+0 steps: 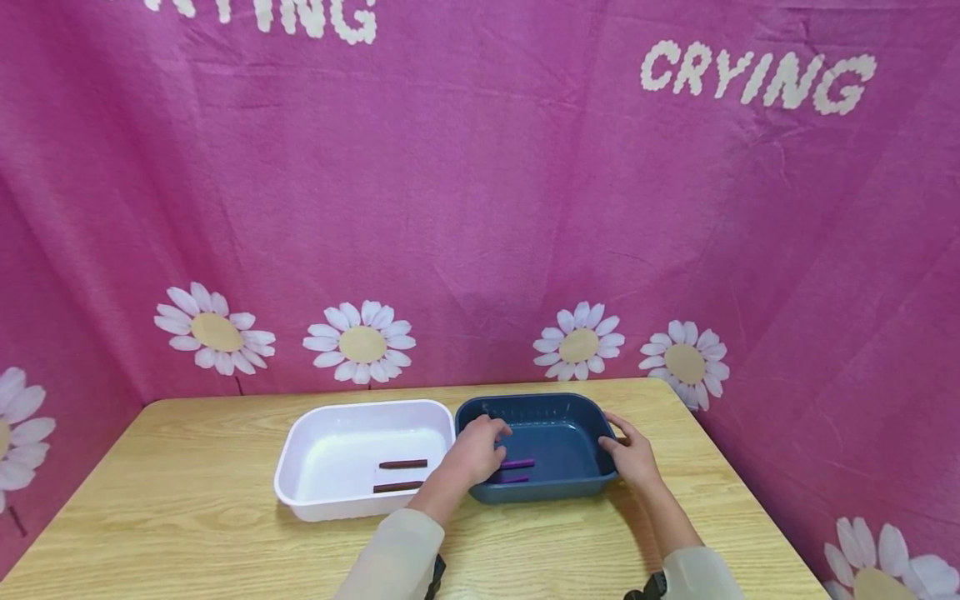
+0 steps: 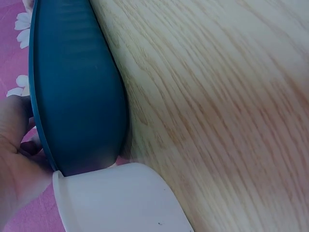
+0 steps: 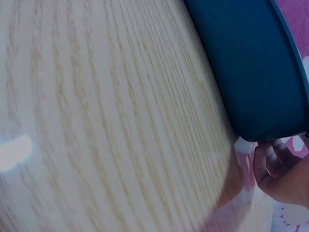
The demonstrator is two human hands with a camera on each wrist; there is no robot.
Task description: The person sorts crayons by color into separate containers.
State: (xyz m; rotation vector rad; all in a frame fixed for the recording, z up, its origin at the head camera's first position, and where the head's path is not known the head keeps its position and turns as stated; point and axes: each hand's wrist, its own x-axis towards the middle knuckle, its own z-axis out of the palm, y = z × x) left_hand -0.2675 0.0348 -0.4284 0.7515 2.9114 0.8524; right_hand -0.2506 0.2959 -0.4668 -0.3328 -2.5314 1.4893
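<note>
A dark blue tray stands on the table with two thin purple sticks near its front left. My left hand reaches over its left end, fingers bent loosely inside the rim, with nothing visible between them. The sticks' left ends are partly hidden by that hand. At the tray's right end my right hand holds the wall, thumb over the inner side and fingers outside. The right wrist view shows its curled fingers against the tray's outer end. Touching on the left is a white tray.
Two dark brown sticks, one tapering at its end, lie in the white tray. Both trays rest on a light wooden table. Behind it hangs a pink cloth with daisies and white lettering.
</note>
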